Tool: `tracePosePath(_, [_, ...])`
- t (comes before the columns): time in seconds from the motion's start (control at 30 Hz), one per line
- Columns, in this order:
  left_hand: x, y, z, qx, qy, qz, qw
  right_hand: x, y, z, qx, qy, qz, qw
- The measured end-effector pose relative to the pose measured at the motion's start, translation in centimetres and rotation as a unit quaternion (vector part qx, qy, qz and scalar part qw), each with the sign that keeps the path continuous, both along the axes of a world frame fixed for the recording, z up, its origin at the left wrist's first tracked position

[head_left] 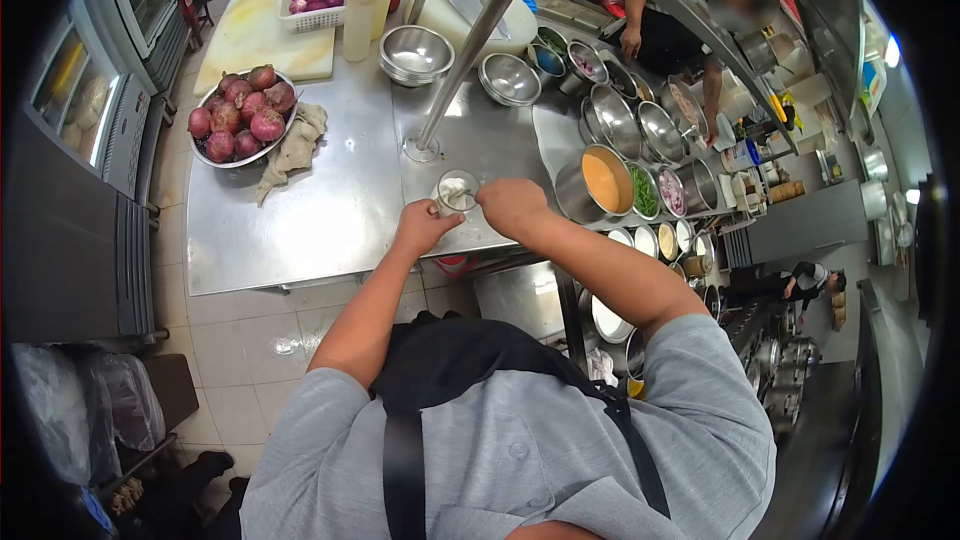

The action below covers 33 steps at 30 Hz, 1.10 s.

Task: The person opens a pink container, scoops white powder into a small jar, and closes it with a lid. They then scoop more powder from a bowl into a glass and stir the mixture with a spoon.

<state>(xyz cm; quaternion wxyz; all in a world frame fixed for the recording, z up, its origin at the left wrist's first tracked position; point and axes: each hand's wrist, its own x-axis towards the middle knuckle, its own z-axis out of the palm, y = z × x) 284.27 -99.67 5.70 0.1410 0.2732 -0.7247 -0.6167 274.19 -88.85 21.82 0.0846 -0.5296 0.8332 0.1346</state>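
A small glass [457, 191] with a white substance in it stands at the steel table's near edge. My left hand [428, 226] is closed round the glass from its left and near side. From the right, my right hand [513, 208] pinches a thin spoon [469, 194] whose far end is inside the glass. To the right of my right hand are a steel pot of orange sauce [606, 181] and a bowl of chopped greens [643, 190]. A metal post [421, 144] rises from the table just beyond the glass.
Red onions [242, 112] fill a bowl at the left, beside a crumpled cloth [293, 150]. Stacked steel bowls [416, 52], squeeze bottles [360, 20] and a knife [478, 8] on a board lie farther back. A co-worker's arm [634, 22] shows at the upper right.
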Motion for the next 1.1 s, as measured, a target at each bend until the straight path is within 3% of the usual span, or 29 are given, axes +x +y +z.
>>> tracePosePath(0.33, [0.1,0.2,0.4,-0.007,0.013,0.011,1.000,0.6,0.5,-1.5,-0.015,-0.002,-0.034,0.999])
tracePosePath(0.53, [0.1,0.2,-0.1,-0.013,0.017,0.012,1.000,0.7,0.3,2.0,-0.056,-0.003,-0.022,0.998])
tracePosePath(0.67, [0.0,0.1,0.2,0.001,0.013,0.015,1.000,-0.3,0.0,-0.3,-0.025,-0.008,-0.058,0.998])
tracePosePath(0.73, [0.2,0.0,0.4,-0.004,-0.009,0.007,1.000,-0.6,1.1,-0.8,-0.088,-0.033,-0.004,0.996])
tracePosePath(0.83, [0.1,0.2,0.2,-0.007,0.007,0.016,1.000,-0.7,1.6,-0.6,-0.018,-0.044,0.007,0.999])
tracePosePath(0.93, [0.1,0.1,0.1,-0.014,0.000,0.011,1.000,-0.4,0.6,-1.5,-0.051,-0.052,-0.007,0.997])
tracePosePath(1.03, [0.1,0.0,-0.1,-0.007,0.004,0.007,1.000,-1.1,-0.7,0.4,0.038,-0.046,-0.033,0.998])
tracePosePath(1.1, [0.0,-0.1,-0.1,-0.003,0.009,0.006,1.000,-0.4,-0.8,2.7,0.013,-0.058,-0.021,0.998])
